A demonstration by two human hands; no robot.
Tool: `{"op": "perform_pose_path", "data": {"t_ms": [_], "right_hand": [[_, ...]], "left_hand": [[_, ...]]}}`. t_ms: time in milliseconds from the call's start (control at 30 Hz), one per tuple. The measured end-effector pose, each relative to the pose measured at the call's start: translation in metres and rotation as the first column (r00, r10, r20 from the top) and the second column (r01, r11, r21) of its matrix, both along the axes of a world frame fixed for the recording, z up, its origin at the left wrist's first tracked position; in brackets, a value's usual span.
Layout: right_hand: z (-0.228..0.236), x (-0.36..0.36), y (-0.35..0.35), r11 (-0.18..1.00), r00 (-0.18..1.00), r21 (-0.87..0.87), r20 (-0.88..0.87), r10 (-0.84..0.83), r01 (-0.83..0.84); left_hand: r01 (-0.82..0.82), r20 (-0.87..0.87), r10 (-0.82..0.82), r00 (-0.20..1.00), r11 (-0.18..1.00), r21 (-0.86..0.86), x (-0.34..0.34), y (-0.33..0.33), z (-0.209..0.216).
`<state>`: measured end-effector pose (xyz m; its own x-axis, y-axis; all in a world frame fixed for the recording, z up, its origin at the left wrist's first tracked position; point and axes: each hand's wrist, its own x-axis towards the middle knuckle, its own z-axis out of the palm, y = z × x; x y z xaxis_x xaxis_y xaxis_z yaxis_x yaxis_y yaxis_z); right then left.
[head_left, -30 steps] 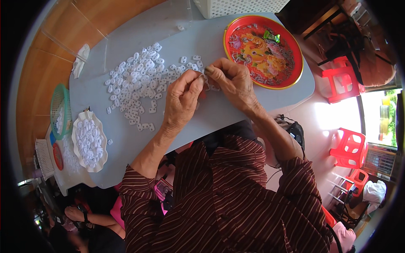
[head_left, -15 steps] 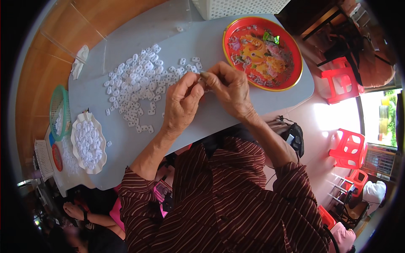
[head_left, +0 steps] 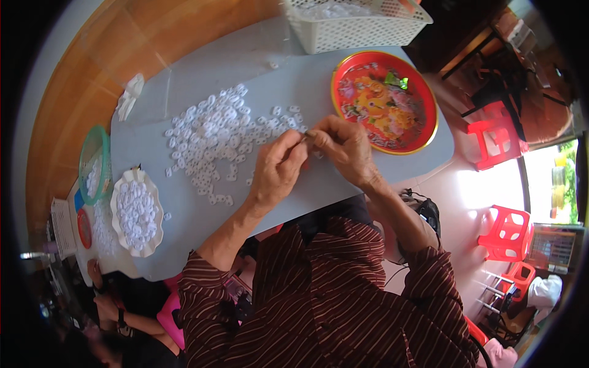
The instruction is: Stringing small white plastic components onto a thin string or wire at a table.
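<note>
My left hand [head_left: 278, 167] and my right hand [head_left: 345, 152] meet above the grey table, thumbs and fingertips pinched together. Whatever small thing sits between them is mostly covered by the fingers. Just beyond and left of my left hand spreads a loose heap of small white plastic pieces with holes [head_left: 211, 126]. To the right of my right hand lies a round red tray [head_left: 337, 92] with a gold rim and a flower pattern. Many tiny greyish pieces and a green wrapper [head_left: 396, 80] are in it.
A white perforated basket [head_left: 362, 35] stands at the far edge. On the left are a scalloped white dish [head_left: 157, 232] full of white pieces, a green mesh basket [head_left: 104, 165] and a crumpled tissue [head_left: 129, 97]. Another person's hand [head_left: 107, 308] shows lower left. Red stools [head_left: 506, 224] stand at right.
The view has tilted, so the table and its things sit lower and more of the far basket shows. Both hands stay pinched together. A second hand of the other person appears at lower left.
</note>
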<state>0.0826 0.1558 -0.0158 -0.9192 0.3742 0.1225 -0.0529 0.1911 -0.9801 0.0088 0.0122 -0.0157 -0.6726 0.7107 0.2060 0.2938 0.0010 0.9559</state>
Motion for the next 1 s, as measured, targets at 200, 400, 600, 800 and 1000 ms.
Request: {"op": "perform_pose_path", "data": {"t_ms": [200,400,600,800,1000], "right_hand": [[0.001,0.0,-0.007,0.991,0.995,0.093,0.028,-0.097,0.094],[-0.017,0.003,-0.006,0.999,0.999,0.006,-0.035,-0.033,0.033],[-0.01,0.008,-0.01,0.992,0.995,-0.084,0.018,-0.095,0.096],[-0.011,0.008,-0.011,0.974,0.996,-0.208,0.006,-0.093,0.092],[-0.007,0.009,-0.01,1.0,0.999,-0.008,0.035,-0.003,0.003]], "left_hand": [[0.014,0.054,-0.018,0.998,0.996,0.089,-0.001,0.005,-0.015],[0.003,0.007,-0.003,1.0,1.0,-0.003,-0.006,-0.003,-0.005],[-0.283,-0.597,0.176,0.783,0.955,-0.091,-0.056,-0.019,0.009],[-0.347,-0.81,-0.09,0.579,0.872,-0.345,-0.089,-0.034,0.001],[-0.316,-0.802,-0.13,0.582,0.873,-0.371,-0.086,-0.029,-0.003]]}}
